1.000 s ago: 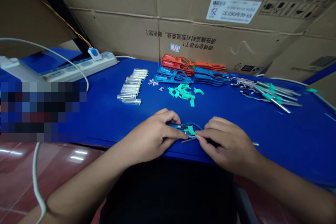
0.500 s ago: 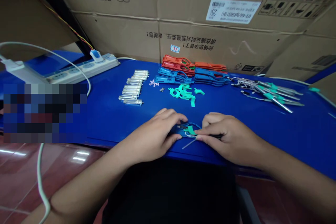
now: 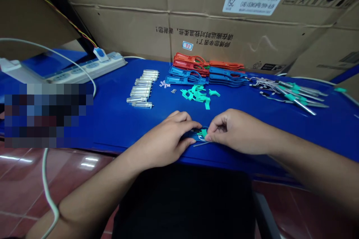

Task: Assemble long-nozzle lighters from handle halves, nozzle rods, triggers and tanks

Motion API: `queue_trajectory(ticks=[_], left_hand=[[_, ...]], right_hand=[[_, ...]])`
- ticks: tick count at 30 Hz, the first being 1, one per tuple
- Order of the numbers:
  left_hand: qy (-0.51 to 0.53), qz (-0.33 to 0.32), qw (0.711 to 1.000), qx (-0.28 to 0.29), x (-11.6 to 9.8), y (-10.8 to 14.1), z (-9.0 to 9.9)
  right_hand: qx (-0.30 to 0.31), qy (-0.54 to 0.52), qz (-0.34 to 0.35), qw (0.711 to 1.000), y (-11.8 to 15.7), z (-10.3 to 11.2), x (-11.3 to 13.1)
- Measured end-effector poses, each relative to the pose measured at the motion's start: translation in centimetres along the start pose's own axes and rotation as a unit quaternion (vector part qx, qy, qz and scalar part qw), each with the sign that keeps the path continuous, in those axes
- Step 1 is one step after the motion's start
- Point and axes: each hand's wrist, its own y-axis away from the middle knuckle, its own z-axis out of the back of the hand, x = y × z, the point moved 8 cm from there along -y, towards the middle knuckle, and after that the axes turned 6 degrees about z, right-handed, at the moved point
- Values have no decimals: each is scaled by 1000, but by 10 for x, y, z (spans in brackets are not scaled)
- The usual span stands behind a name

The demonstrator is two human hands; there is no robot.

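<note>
My left hand (image 3: 171, 138) grips the left end of a blue plastic casing (image 3: 191, 134) between thumb and fingers, low over the near part of the blue table. A curved green piece (image 3: 203, 133) sits in the casing, along with white wires and a dark part too small to name. My right hand (image 3: 235, 131) has its thumb and forefinger pinched at the right edge of this green piece, and it hides the casing's right end. From below the right fingertips a thin greyish strip (image 3: 199, 144) sticks out to the left.
Beyond my hands lie loose green pieces (image 3: 198, 93), clear tubes (image 3: 140, 91), small white parts (image 3: 165, 84), and stacked red casings (image 3: 192, 64) and blue casings (image 3: 183, 75). Wired metal rods (image 3: 304, 99) rest at right, a power strip (image 3: 86, 69) at left. A cardboard box (image 3: 134, 26) stands behind.
My right hand has shifted slightly up and left and turned, its fingertips closer on the green piece. A dark bar seen earlier under that hand is now hidden. The left hand keeps its grip.
</note>
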Motion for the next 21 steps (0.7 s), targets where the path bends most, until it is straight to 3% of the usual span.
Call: queue_trajectory(ticks=[3, 9, 13, 17, 21], left_hand=[[14, -8, 1000, -9, -1, 0, 2], [31, -25, 999, 9, -5, 1, 2], [40, -22, 999, 4, -5, 2, 2], [41, -24, 999, 1, -4, 2, 2], [40, -24, 999, -4, -3, 2, 1]], right_hand=[[-12, 42, 6, 999, 1, 3, 6], [31, 51, -2, 998, -1, 4, -2], [58, 25, 49, 997, 0, 3, -2], [37, 19, 100, 994, 4, 5, 3], [25, 12, 78, 997, 7, 4, 1]])
